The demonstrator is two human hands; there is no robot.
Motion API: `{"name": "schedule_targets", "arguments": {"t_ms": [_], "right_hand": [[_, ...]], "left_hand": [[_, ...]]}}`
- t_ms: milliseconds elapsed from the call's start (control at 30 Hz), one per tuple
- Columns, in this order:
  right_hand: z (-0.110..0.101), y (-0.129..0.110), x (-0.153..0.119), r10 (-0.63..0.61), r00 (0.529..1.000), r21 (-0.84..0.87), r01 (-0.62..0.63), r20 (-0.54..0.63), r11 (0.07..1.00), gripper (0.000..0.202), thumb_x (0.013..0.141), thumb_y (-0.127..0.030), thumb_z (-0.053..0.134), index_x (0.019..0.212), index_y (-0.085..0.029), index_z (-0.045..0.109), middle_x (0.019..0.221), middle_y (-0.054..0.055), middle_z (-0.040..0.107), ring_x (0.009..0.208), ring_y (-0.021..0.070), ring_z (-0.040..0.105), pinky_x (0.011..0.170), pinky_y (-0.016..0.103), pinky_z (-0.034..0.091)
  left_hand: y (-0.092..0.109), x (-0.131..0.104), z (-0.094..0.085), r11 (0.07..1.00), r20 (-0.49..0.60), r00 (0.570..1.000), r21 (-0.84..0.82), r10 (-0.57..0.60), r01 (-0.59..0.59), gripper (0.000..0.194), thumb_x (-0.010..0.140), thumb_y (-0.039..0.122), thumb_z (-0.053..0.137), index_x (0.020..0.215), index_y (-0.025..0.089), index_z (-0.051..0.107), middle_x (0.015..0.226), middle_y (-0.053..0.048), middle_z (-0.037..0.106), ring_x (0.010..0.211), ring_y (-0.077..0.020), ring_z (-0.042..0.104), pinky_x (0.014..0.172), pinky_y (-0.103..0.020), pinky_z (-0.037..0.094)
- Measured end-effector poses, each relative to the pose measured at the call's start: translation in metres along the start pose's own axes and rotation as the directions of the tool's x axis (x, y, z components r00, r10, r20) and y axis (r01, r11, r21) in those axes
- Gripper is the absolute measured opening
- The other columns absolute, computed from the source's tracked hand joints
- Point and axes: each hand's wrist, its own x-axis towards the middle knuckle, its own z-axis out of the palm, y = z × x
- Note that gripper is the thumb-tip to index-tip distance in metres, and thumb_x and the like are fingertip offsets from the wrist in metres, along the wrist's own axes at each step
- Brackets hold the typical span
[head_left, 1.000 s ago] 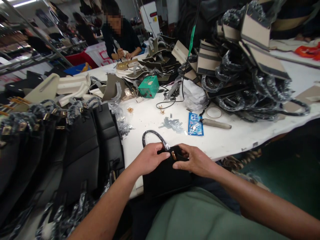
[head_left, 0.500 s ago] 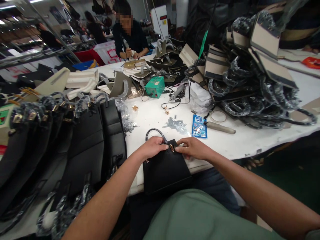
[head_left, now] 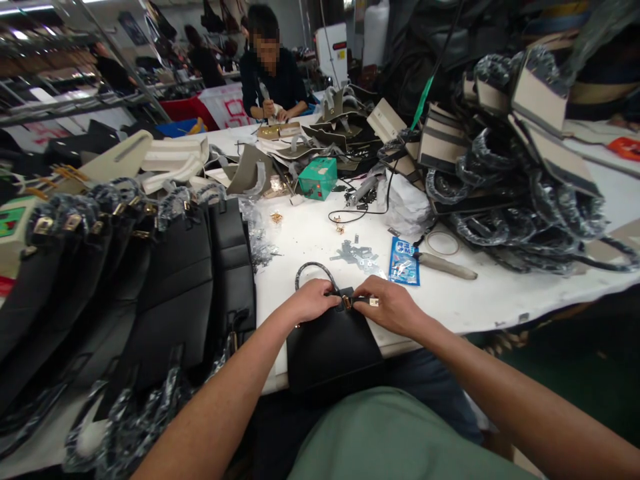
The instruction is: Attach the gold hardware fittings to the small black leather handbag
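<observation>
My left hand (head_left: 316, 300) pinches the top edge of a smooth black handbag (head_left: 333, 350), thumb beside its small, shiny gold clasp (head_left: 347, 303). My right hand (head_left: 391, 305) closes thumb and fingers narrowly on a dark strap with a gold-coloured metal end (head_left: 373, 302), just right of the clasp. The boxy bag lies at the white tabletop's (head_left: 320, 243) near edge, in front of my green shirt (head_left: 375, 433); its curved handle (head_left: 316, 265) arches up. Beyond it are thin, flat grey metal plates (head_left: 357, 255), a glossy blue packet (head_left: 405, 261) and a boxy green device (head_left: 318, 178). On my left, black leather-look bags (head_left: 173, 287) stand in a row, handles wrapped in crinkled clear plastic.
</observation>
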Motion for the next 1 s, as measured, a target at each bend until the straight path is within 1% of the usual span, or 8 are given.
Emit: {"name": "schedule_targets", "arguments": {"t_ms": [133,233,433,567,667,733,833,1000], "right_hand": [[-0.001,-0.013,0.007,-0.070,0.998,-0.209,0.068,-0.005,0.976,0.014,0.083,-0.030,0.073,0.096,-0.025,0.071,0.095,0.002,0.067,0.091,0.0199,0.060,0.078,0.030,0.039],[-0.010,-0.021,0.007,-0.159,0.982,-0.364,0.113,-0.097,0.925,0.019,0.084,-0.031,0.075,0.101,-0.025,0.070,0.104,0.005,0.065,0.099,0.0238,0.055,0.083,0.035,0.034],[-0.016,-0.032,-0.006,-0.238,0.958,-0.500,0.129,-0.160,0.856,0.014,0.093,-0.031,0.063,0.083,-0.027,0.071,0.079,0.004,0.061,0.085,0.0232,0.049,0.076,0.038,0.026],[-0.010,-0.041,-0.013,-0.196,0.966,-0.444,0.104,-0.167,0.890,0.014,0.094,-0.024,0.059,0.086,-0.025,0.070,0.077,0.003,0.064,0.083,0.0212,0.053,0.073,0.035,0.026],[-0.004,-0.048,-0.021,-0.111,0.983,-0.300,0.061,-0.149,0.952,0.009,0.091,-0.021,0.058,0.092,-0.023,0.067,0.081,-0.001,0.068,0.073,0.0156,0.059,0.066,0.031,0.028],[-0.001,-0.052,-0.026,-0.043,0.989,-0.228,0.009,-0.144,0.974,0.008,0.091,-0.029,0.059,0.090,-0.024,0.065,0.081,-0.003,0.070,0.069,0.0137,0.061,0.062,0.029,0.028],[-0.001,-0.058,-0.029,0.006,0.992,-0.268,-0.040,-0.129,0.963,0.027,0.095,-0.042,0.054,0.079,-0.023,0.064,0.075,-0.001,0.071,0.067,0.0149,0.063,0.059,0.029,0.027],[-0.001,-0.067,-0.030,0.057,0.996,-0.389,-0.079,-0.068,0.918,0.042,0.099,-0.045,0.043,0.072,-0.022,0.065,0.072,0.004,0.072,0.065,0.0183,0.065,0.057,0.030,0.025]], "left_hand": [[0.001,0.000,-0.002,0.999,-0.018,1.000,-0.047,-0.007,0.006,0.018,0.072,0.030,0.062,0.061,0.018,0.056,0.057,0.004,0.051,0.058,-0.0133,0.047,0.055,-0.027,0.029],[-0.001,-0.007,-0.008,0.994,-0.035,0.999,-0.106,-0.014,0.010,0.016,0.075,0.031,0.060,0.067,0.017,0.061,0.062,0.002,0.057,0.060,-0.0145,0.051,0.056,-0.027,0.034],[0.004,-0.034,-0.022,0.952,-0.024,0.999,-0.305,0.029,-0.035,0.025,0.082,0.033,0.059,0.098,0.016,0.069,0.099,-0.005,0.073,0.091,-0.0216,0.065,0.081,-0.032,0.049],[0.009,-0.045,-0.024,0.863,-0.010,0.999,-0.503,0.054,-0.051,0.030,0.080,0.030,0.066,0.106,0.015,0.069,0.109,-0.008,0.073,0.102,-0.0244,0.066,0.096,-0.038,0.047],[0.015,-0.050,-0.023,0.862,-0.024,0.998,-0.503,0.050,-0.055,0.029,0.080,0.028,0.068,0.106,0.016,0.070,0.111,-0.008,0.074,0.103,-0.0245,0.066,0.099,-0.039,0.047],[0.021,-0.054,-0.021,0.869,-0.038,0.997,-0.488,0.066,-0.076,0.029,0.081,0.026,0.067,0.108,0.017,0.070,0.111,-0.007,0.074,0.103,-0.0240,0.067,0.100,-0.039,0.047],[0.033,-0.063,-0.016,0.876,-0.071,0.993,-0.466,0.098,-0.120,0.031,0.084,0.025,0.063,0.114,0.019,0.068,0.116,-0.006,0.073,0.107,-0.0244,0.066,0.102,-0.039,0.047],[0.047,-0.080,-0.007,0.919,-0.101,0.991,-0.377,0.084,-0.116,0.032,0.088,0.025,0.057,0.118,0.021,0.067,0.122,-0.005,0.070,0.110,-0.0242,0.065,0.101,-0.038,0.047]]}}
